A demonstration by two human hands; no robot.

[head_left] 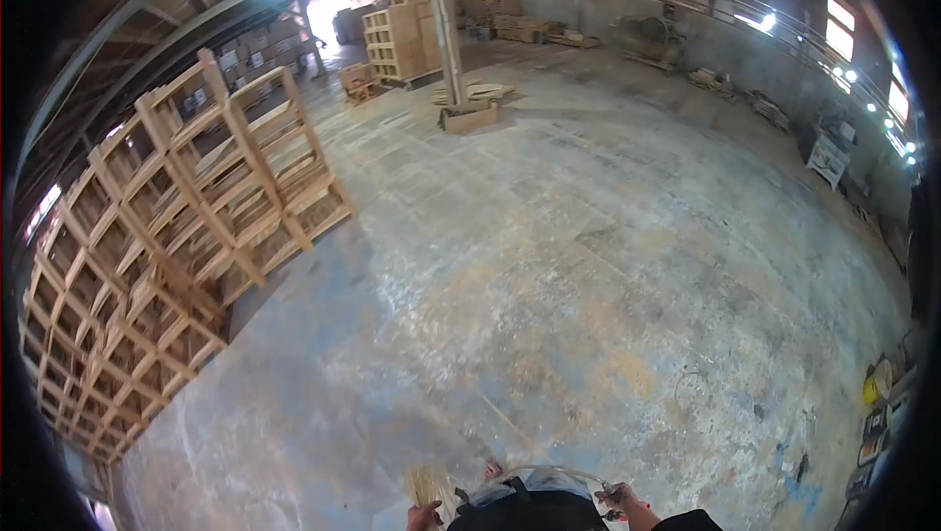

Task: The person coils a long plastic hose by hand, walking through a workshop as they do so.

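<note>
At the bottom edge, my left hand (423,516) is closed on a pale, straw-coloured bundle of bristles (428,485), which looks like a hand broom. My right hand (627,504) is closed around a small fitting at the end of a clear hose (564,472). Bits of red show by its fingers, but the fitting is too small to make out. The hose arcs leftward across the front of my body. Between my hands a dark item with straps (529,509), a bag or clothing, covers part of the view.
Tall wooden lattice frames (167,227) stand on the left. A post (446,31) with boards at its base rises from the stained concrete floor (549,266). Behind it are stacked crates (402,39). Along the right wall are a white stand (828,156) and a yellow container (870,386).
</note>
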